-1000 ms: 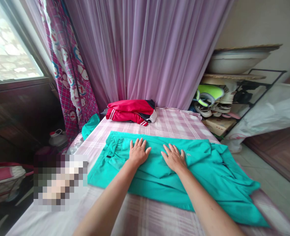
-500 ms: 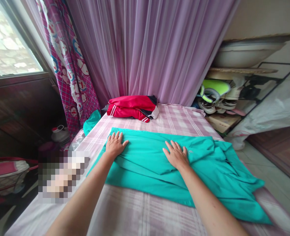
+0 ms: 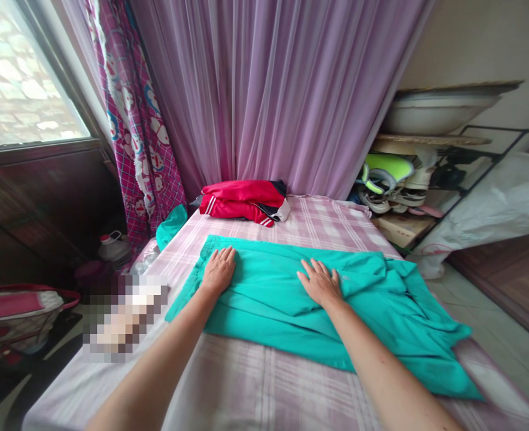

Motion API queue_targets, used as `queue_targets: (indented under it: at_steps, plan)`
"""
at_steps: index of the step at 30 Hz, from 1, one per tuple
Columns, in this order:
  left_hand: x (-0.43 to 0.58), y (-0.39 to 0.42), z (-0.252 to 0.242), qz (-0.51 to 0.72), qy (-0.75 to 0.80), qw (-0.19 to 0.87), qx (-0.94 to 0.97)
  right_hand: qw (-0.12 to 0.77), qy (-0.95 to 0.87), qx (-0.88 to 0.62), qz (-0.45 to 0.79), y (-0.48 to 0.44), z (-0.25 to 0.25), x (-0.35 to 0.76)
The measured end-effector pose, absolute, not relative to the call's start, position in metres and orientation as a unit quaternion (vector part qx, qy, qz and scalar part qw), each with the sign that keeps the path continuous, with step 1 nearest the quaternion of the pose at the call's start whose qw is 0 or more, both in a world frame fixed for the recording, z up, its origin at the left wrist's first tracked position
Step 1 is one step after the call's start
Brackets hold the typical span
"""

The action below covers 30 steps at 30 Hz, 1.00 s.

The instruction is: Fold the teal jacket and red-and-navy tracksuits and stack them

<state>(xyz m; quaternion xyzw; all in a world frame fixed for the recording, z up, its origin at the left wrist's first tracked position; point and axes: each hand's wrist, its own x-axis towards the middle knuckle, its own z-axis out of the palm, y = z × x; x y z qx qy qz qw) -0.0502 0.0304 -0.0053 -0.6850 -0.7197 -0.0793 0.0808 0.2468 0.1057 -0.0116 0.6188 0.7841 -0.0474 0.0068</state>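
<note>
A teal garment lies across the table, doubled over lengthwise. Its left end is fairly flat, while the right part is rumpled and fans out toward the near right corner. My left hand rests palm down near its upper left end, fingers straight and close together. On the middle of the cloth, beside a small pale logo, my right hand lies flat with its fingers spread. Neither hand grips the fabric.
A folded red jacket sits at the far edge of the checked tablecloth. Purple curtains hang behind it. More teal cloth hangs at the left edge. A shoe rack stands right; a pink-trimmed basket is left.
My left hand has slid a little to the right over the garment, its thumb drawn in beside the fingers. My right hand stays put on the cloth. The camera view has shifted slightly.
</note>
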Motion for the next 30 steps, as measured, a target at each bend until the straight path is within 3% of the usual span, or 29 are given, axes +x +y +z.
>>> queue_targets:
  at_steps: [6,10,17,30]
  plan:
    - [-0.059,0.014,-0.011,-0.184,-0.663,0.045,-0.724,-0.004,0.786,0.616,-0.05,0.104,-0.011,0.247]
    - [-0.086,0.018,-0.007,-0.249,-0.72,0.074,-0.644,-0.008,0.785,0.618,-0.046,0.105,-0.014,0.247]
    - [-0.116,0.03,-0.032,-0.127,-0.793,0.014,-0.595,-0.02,0.787,0.615,-0.035,0.106,-0.018,0.247]
    - [-0.114,0.031,-0.036,-0.16,-0.815,0.004,-0.558,-0.045,0.793,0.608,-0.014,0.101,-0.02,0.251]
